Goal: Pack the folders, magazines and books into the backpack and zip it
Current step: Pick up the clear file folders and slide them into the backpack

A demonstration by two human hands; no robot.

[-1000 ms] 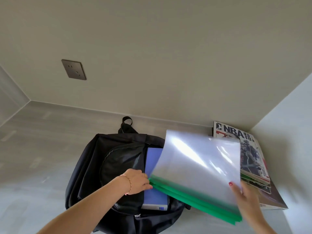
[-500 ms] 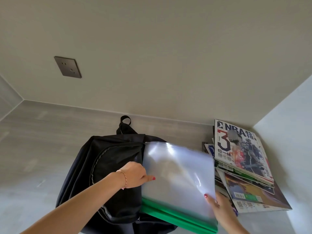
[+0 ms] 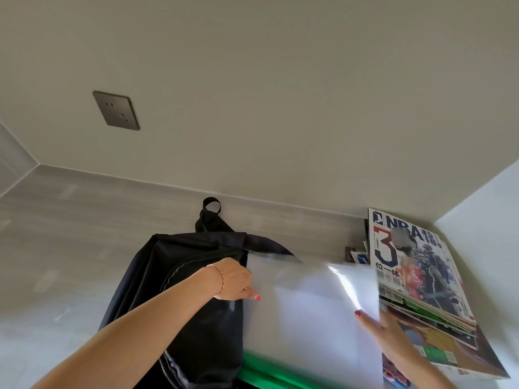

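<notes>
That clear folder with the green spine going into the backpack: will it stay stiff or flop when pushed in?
The clear folder probably flexes: its cover looks thin and shows curved glare. It also looks glossy, so it may slip under the right hand. Its green spine is likely the stiffest edge. The left hand holds the backpack open.

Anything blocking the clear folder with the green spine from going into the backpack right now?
Nothing visible does. The left hand holds the backpack flap aside, and the clear folder, steadied by the right hand, already has its far edge at the opening. The magazine stack lies apart to the right.
</notes>
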